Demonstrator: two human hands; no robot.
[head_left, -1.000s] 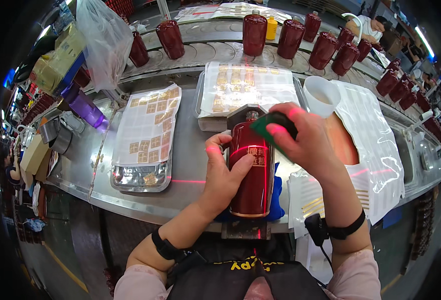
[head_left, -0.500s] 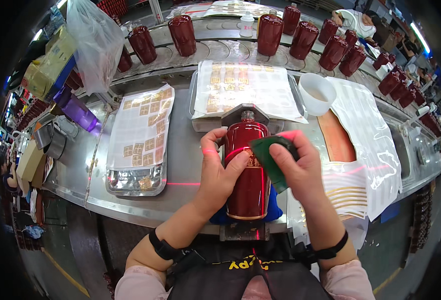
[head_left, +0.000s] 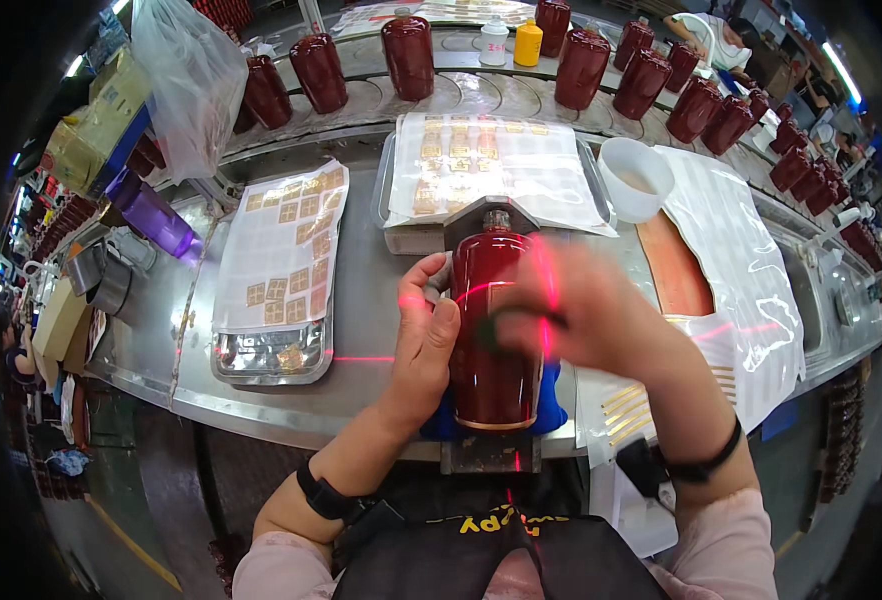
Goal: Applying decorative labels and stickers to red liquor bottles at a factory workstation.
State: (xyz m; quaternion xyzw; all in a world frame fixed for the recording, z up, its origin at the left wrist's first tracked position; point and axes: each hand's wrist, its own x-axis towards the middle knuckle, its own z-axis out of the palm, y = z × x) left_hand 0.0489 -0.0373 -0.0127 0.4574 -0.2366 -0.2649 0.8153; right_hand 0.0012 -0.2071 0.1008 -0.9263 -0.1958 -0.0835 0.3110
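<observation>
A dark red glossy bottle [head_left: 492,385] lies on its side on a blue pad [head_left: 551,405] in a metal holder, neck pointing away from me. My left hand [head_left: 424,335] grips the bottle's left flank, thumb across its top. My right hand [head_left: 581,315] is blurred over the bottle's right side and presses a dark green pad [head_left: 501,325] onto it. A red laser line crosses the bottle and both hands.
A metal tray [head_left: 271,362] of gold labels on white sheets sits to the left, another tray [head_left: 491,170] behind the bottle. A white bowl [head_left: 634,178] and striped sheets [head_left: 731,270] lie right. Several red bottles [head_left: 408,55] stand on the curved conveyor beyond. A purple bottle [head_left: 151,215] stands far left.
My right hand with the green pad slid from the bottle's upper end down along its side, now blurred. The left hand kept its grip on the bottle.
</observation>
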